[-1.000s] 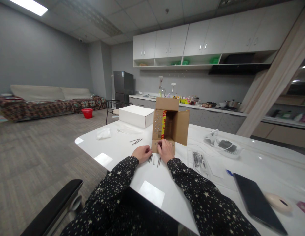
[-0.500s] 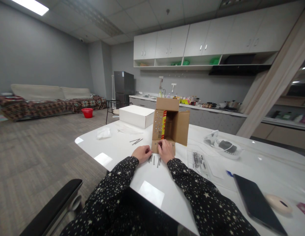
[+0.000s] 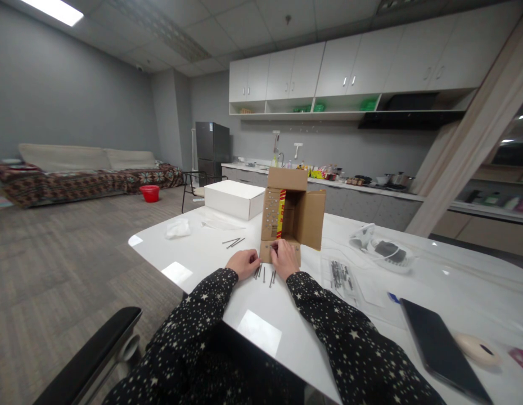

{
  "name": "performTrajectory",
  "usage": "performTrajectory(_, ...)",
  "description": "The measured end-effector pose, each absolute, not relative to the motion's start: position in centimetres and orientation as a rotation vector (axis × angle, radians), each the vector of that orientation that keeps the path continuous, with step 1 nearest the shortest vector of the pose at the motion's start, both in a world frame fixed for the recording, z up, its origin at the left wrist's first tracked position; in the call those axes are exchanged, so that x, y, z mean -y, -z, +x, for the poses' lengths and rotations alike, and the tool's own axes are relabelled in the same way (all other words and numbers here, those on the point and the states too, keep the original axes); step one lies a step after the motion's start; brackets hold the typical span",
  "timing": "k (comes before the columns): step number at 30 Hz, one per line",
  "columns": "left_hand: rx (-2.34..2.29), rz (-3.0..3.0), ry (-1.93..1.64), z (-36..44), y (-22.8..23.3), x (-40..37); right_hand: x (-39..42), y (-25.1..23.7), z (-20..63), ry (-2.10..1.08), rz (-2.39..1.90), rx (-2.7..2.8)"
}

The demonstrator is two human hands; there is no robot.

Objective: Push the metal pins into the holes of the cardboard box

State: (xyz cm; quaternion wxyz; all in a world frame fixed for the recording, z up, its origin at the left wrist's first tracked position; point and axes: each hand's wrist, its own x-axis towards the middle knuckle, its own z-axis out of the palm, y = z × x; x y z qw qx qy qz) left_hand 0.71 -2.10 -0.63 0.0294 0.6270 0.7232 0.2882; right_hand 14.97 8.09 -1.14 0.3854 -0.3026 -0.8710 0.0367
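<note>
An open cardboard box stands on the white table, its mouth facing me and its lower flap lying toward me. Small round metal heads dot its left panel, and a few more sit on the lower flap. Over that flap, my right hand is closed in a pinch; what its fingertips hold is hidden. My left hand rests with curled fingers at the flap's left edge, its contents also hidden. Between the hands lie several long, thin nails or screws, some partly covered by my left hand.
More nails or screws lie to the left, near a crumpled white wrap and a white box. On the right are a clear bag of metal pieces, a white dish and a black tablet-like device.
Almost nothing differs. My left hand has shifted very slightly to the right; my right hand and the cardboard box stay where they were.
</note>
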Motion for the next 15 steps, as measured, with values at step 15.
performTrajectory(15, -2.225, 1.924, -0.882, 1.00, 0.21, 2.41, -7.83, 0.99, 15.06, -0.089, -0.771, 2.223)
